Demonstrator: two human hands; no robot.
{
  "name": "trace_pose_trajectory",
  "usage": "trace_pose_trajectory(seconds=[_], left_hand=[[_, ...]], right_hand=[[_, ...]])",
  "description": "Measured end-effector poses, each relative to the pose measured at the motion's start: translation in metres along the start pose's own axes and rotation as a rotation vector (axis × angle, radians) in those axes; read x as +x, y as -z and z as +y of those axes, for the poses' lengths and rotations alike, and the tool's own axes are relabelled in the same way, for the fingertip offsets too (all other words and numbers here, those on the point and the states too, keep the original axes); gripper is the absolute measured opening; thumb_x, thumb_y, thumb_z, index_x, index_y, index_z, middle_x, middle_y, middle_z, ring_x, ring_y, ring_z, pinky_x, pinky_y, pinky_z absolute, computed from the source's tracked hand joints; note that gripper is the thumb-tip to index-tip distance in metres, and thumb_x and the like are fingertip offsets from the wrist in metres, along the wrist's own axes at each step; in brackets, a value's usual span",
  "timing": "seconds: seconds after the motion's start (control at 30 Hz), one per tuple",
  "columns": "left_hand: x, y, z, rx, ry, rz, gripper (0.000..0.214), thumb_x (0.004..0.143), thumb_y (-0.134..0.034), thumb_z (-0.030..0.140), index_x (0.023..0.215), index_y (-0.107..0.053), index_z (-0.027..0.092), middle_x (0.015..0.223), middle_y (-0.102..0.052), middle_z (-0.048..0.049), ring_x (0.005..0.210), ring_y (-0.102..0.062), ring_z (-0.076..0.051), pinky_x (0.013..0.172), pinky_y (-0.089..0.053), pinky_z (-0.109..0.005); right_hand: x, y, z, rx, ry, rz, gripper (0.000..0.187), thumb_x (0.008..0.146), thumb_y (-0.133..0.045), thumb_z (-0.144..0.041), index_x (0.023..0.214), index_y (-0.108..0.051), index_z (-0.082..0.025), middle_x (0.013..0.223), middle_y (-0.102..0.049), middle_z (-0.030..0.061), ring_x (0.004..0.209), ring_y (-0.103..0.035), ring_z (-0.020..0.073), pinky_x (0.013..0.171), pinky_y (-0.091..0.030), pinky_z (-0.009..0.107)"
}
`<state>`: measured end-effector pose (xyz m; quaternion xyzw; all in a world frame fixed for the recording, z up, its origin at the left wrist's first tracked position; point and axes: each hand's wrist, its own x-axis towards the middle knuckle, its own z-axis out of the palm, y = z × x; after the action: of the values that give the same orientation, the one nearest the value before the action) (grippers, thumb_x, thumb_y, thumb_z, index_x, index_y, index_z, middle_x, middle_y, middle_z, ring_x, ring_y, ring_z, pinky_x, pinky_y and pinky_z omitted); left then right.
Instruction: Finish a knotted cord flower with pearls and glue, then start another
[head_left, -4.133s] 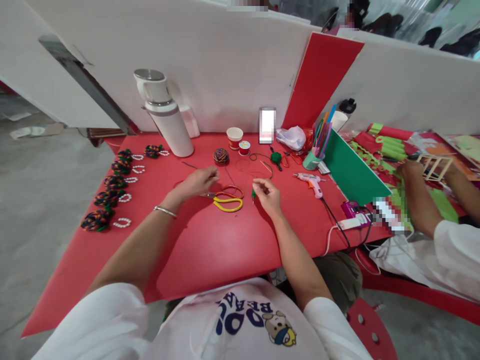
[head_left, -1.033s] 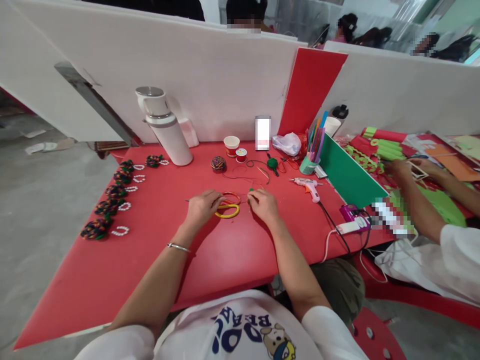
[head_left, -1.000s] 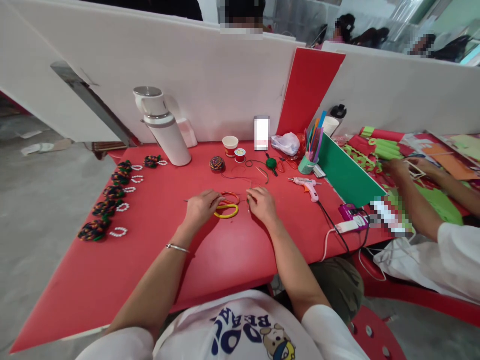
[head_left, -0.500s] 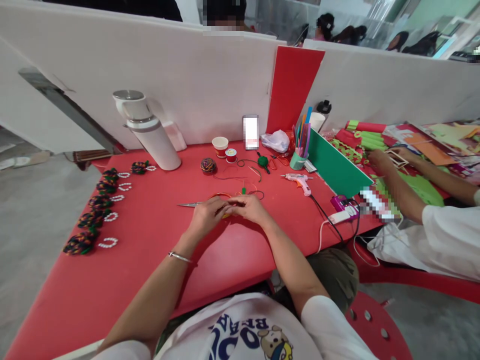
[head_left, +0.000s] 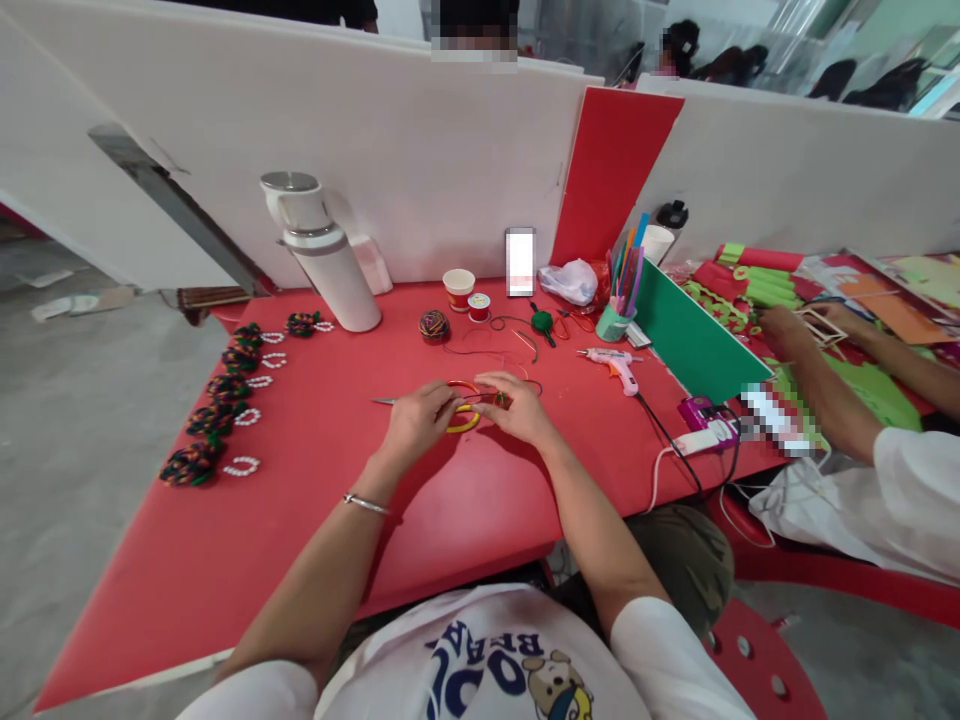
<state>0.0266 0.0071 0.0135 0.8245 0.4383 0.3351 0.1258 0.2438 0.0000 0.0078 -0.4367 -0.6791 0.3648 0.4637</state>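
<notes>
while hands (head_left: 423, 420) (head_left: 519, 408) nearly meet, scissors (head_left: 383, 401) beneath, handles (head_left: 466, 429) between

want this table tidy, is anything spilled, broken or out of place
Nothing looks spilled or damaged. The scissors lie partly hidden by the left hand, and loose thread trails beyond them; both look slightly untidy. The flask seems to lean, but that may be lens distortion.

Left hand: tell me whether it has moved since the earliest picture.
Yes: against the yarn ball, the left hand has come lower in the view and a little to the right, farther from the ball.
</notes>
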Motion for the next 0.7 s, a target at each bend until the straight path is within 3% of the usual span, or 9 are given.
trace_pose_trajectory(seconds=[0.1,0.23,0.33,0.5,0.7], left_hand=[[0.001,-0.003,0.008,-0.118,0.011,-0.004,0.023,0.098,-0.055,0.030,0.085,-0.072,0.020,0.083,-0.068,-0.0060,0.073,-0.062,-0.016,0.068,-0.044,-0.027],[0.006,-0.003,0.015,-0.345,0.149,0.075,0.027,0.093,-0.064,0.038,0.074,-0.069,0.019,0.071,-0.063,-0.0029,0.066,-0.056,-0.015,0.065,-0.043,-0.028],[0.009,-0.004,0.018,-0.594,0.301,0.104,0.035,0.086,-0.072,0.050,0.071,-0.066,0.018,0.070,-0.062,-0.0025,0.066,-0.056,-0.014,0.064,-0.045,-0.028],[0.009,-0.008,0.019,-1.004,0.609,-0.022,0.049,0.076,-0.081,0.062,0.071,-0.061,0.017,0.056,-0.052,0.0021,0.048,-0.045,-0.009,0.048,-0.035,-0.024],[0.008,-0.003,0.018,-1.222,0.722,-0.186,0.045,0.071,-0.088,0.055,0.075,-0.066,0.016,0.061,-0.058,-0.0007,0.048,-0.046,-0.008,0.041,-0.028,-0.021]], right_hand=[[-0.002,-0.007,-0.001,0.224,-0.143,-0.074,0.053,0.078,-0.085,-0.044,0.126,-0.072,-0.025,0.117,-0.078,0.0076,0.105,-0.074,0.0195,0.090,-0.060,0.032],[-0.003,-0.010,-0.002,0.358,-0.312,-0.160,0.039,0.080,-0.080,-0.054,0.097,-0.077,-0.019,0.072,-0.074,0.0005,0.063,-0.070,0.0129,0.063,-0.059,0.025],[-0.002,-0.008,-0.005,0.424,-0.353,-0.185,0.040,0.078,-0.081,-0.056,0.087,-0.074,-0.017,0.069,-0.072,-0.0009,0.055,-0.066,0.0096,0.056,-0.056,0.022],[-0.002,-0.007,-0.006,0.634,-0.490,-0.289,0.045,0.072,-0.087,-0.056,0.083,-0.068,-0.016,0.069,-0.074,-0.0003,0.051,-0.064,0.0075,0.049,-0.053,0.018],[0.001,-0.005,-0.002,0.868,-0.596,-0.227,0.041,0.066,-0.092,-0.046,0.082,-0.069,-0.017,0.061,-0.070,-0.0053,0.044,-0.055,0.0044,0.042,-0.047,0.014]])
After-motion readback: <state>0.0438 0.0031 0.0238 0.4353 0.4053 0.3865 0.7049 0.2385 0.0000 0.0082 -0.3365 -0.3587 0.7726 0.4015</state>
